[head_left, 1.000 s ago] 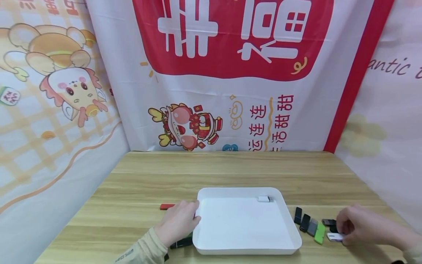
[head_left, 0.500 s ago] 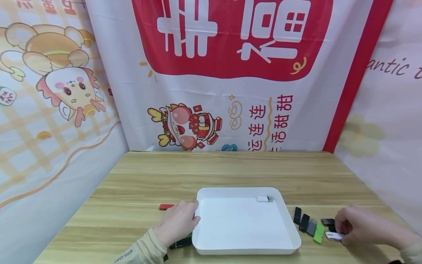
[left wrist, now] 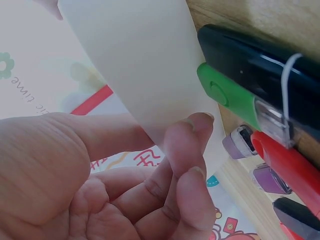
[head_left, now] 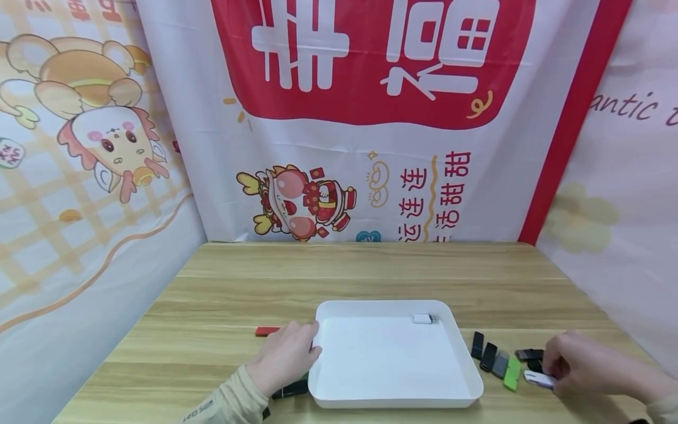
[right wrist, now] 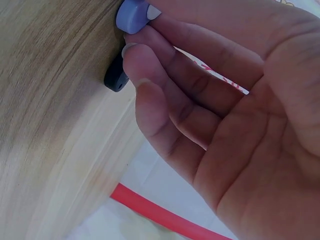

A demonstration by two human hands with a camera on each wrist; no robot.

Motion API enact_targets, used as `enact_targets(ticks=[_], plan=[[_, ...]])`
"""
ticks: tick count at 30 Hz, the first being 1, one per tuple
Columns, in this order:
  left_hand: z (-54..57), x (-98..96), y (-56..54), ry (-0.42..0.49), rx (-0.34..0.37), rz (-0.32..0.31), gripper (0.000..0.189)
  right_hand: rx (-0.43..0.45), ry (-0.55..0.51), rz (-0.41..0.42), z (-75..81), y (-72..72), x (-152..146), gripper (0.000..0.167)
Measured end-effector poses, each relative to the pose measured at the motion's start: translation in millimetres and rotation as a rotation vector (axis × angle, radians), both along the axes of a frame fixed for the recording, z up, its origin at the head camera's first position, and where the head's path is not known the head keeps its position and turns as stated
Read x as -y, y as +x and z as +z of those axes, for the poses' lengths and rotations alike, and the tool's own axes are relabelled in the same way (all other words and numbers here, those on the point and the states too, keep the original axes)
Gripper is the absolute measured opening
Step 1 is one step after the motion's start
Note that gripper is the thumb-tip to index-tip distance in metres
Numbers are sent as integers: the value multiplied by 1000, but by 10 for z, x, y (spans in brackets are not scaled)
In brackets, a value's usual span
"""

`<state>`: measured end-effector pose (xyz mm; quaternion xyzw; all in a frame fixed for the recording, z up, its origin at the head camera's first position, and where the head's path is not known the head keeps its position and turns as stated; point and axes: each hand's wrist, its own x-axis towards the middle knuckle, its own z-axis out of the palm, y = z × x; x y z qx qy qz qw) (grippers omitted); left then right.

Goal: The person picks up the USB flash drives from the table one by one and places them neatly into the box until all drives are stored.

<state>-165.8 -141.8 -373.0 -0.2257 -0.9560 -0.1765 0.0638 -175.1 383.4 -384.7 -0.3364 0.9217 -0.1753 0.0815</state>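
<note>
My left hand (head_left: 288, 356) grips the left wall of a white tray (head_left: 397, 404); in the left wrist view the thumb and fingers are on opposite sides of that wall (left wrist: 135, 65). A white USB flash drive (head_left: 422, 318) lies inside the tray near its far right corner. To the right of the tray, my right hand (head_left: 588, 362) pinches a white and lavender USB flash drive (head_left: 539, 378) low over the table. Its lavender end (right wrist: 131, 19) shows at the thumb and fingers in the right wrist view. A black drive (right wrist: 116, 75) lies right beside the fingertips.
Black drives (head_left: 488, 356), a grey one (head_left: 500, 365) and a green one (head_left: 511, 374) lie between tray and right hand, with a dark one (head_left: 529, 354) behind. Left of the tray are red (left wrist: 290, 165), green (left wrist: 225, 90), purple (left wrist: 270, 177) and black drives (left wrist: 240, 65).
My right hand has shifted slightly to the right, and the white and lavender flash drive has turned a little in its fingers. The left hand and tray hold still.
</note>
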Motion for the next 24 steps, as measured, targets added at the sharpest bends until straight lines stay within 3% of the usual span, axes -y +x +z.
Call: enact_targets(ticks=[13,18,24], plan=[[-2,-7,6,-2,16,7,20,-108,-52,62,-81,19,-23,33],[-1,-12,7,2,6,3,20,-133,-46,47,-67,27,-44,34],[-7,-9,5,4,-11,-1,21,-106,-39,34,1,22,-65,33]])
